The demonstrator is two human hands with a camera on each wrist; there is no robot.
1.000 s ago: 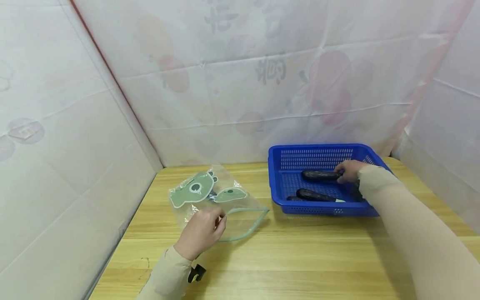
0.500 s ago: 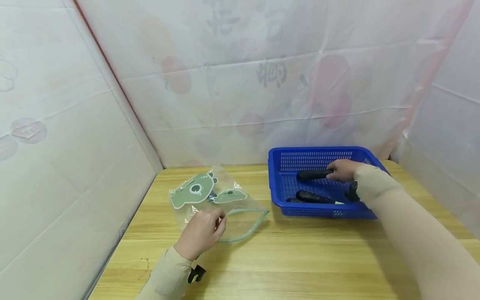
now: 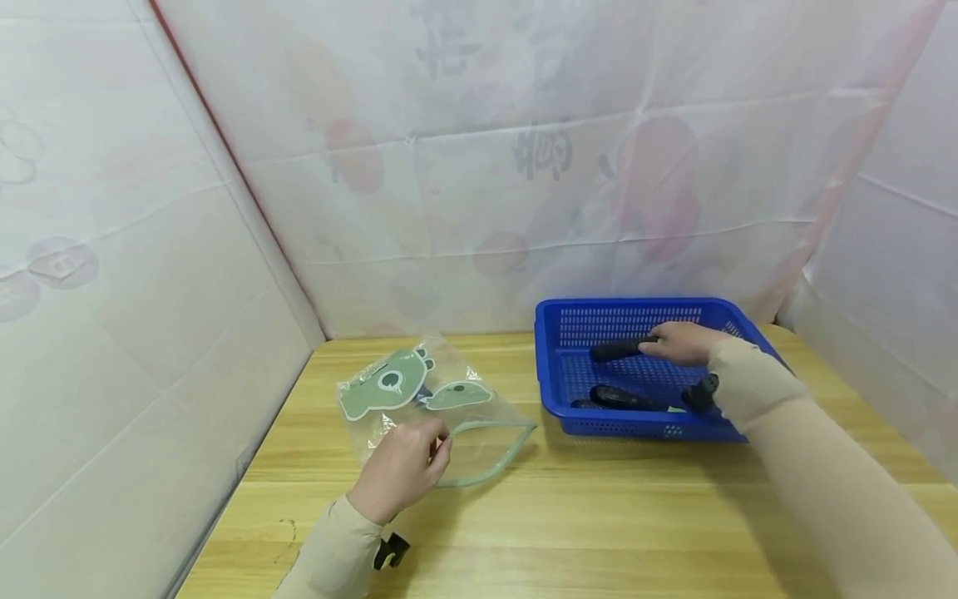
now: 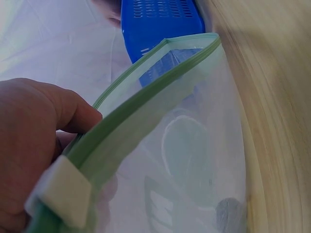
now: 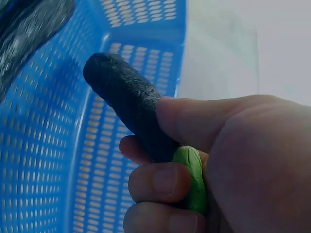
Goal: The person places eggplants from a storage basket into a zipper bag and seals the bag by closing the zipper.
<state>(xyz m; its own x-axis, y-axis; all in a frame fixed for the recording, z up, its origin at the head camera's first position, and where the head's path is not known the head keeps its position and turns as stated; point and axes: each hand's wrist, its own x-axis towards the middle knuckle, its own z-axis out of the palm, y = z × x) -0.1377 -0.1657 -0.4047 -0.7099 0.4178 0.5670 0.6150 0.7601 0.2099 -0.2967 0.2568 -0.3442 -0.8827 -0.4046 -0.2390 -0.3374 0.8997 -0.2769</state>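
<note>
My right hand (image 3: 683, 343) is over the blue plastic basket (image 3: 550, 391), gripping a dark eggplant (image 3: 614, 349) by its green stem end (image 5: 190, 177). In the right wrist view, the thumb lies along the eggplant and the fingers curl under it; its blunt dark end points away from the palm. With my left hand (image 3: 404, 466) I pinch the mouth of a clear zip bag (image 4: 209, 145) printed with green cartoon shapes. The bag's green-edged mouth (image 4: 131, 104) gapes towards the basket, and a white slider (image 4: 63, 191) sits beside the fingers.
More dark eggplants (image 3: 624, 398) lie along the near side of the basket. The wooden table (image 3: 599, 524) runs back to a printed white cloth (image 3: 464, 200), which also hangs at both sides.
The right hand has moved slightly left with the eggplant, whose far end now sits further left in the basket. The left hand and bag stay in place.
</note>
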